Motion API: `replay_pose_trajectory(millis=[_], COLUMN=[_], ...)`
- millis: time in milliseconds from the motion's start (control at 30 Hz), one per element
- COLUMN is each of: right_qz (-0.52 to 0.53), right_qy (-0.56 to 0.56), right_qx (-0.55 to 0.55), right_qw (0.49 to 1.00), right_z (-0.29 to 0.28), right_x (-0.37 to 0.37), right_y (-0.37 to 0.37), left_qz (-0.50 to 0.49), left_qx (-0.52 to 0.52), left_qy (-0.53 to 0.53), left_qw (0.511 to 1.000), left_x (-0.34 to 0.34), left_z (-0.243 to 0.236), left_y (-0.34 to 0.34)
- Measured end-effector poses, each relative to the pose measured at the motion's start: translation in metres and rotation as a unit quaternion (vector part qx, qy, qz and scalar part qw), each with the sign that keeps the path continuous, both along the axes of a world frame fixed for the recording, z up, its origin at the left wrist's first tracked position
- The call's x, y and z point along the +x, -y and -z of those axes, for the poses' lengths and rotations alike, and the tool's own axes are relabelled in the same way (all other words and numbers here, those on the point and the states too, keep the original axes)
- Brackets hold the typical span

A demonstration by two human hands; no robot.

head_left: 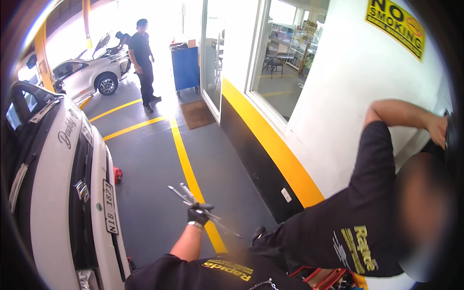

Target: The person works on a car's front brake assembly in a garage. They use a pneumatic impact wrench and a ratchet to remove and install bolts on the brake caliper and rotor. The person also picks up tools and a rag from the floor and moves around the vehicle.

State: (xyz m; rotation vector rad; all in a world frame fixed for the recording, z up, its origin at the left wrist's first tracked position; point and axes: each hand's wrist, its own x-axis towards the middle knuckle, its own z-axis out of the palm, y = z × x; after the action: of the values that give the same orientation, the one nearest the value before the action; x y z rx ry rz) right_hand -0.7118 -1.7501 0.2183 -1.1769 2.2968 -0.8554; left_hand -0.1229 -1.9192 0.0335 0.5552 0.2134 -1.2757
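My left hand [198,213], in a black glove with a silver band at the wrist, reaches forward from my black-sleeved shoulder at the lower edge. Its fingers are closed around a bundle of long silver hand tools [181,194] that look like wrenches; their exact kind is too small to tell. The tools stick out past both sides of the fist, above the grey floor and a yellow line. No part of my right hand shows.
Close on my right, a co-worker [338,212] in black raises an arm. A white vehicle [50,183] stands at left. Behind are a standing person [140,60], a blue cabinet [185,69], a brown mat [197,114] and a silver car [87,75]. Red equipment [333,279] sits lower right.
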Motion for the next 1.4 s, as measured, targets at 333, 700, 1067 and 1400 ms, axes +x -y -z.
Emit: replay_pose_trajectory(millis=[333, 700, 1067, 1400], right_qz=[-0.209, -0.358, -0.355, -0.625], right_qy=[0.025, 0.073, 0.139, -0.235], right_qx=[0.066, 0.276, 0.470, 0.452], right_qw=[0.975, 0.889, 0.796, 0.591], right_z=[0.050, 0.106, 0.197, 0.128], right_x=[0.219, 0.534, 0.727, 1.255], right_y=[0.353, 0.623, 0.884, 1.124], left_qz=[-0.201, -0.291, -0.125, -0.043], left_qx=[0.042, 0.146, 0.069, 0.319], left_qy=[-0.033, -0.111, 0.202, 0.245], left_qw=[0.978, 0.939, 0.969, 0.915], left_x=[0.180, 0.445, 0.823, 0.943], left_z=[-0.002, -0.033, -0.059, -0.044], left_y=[0.006, 0.176, 0.380, 0.302])
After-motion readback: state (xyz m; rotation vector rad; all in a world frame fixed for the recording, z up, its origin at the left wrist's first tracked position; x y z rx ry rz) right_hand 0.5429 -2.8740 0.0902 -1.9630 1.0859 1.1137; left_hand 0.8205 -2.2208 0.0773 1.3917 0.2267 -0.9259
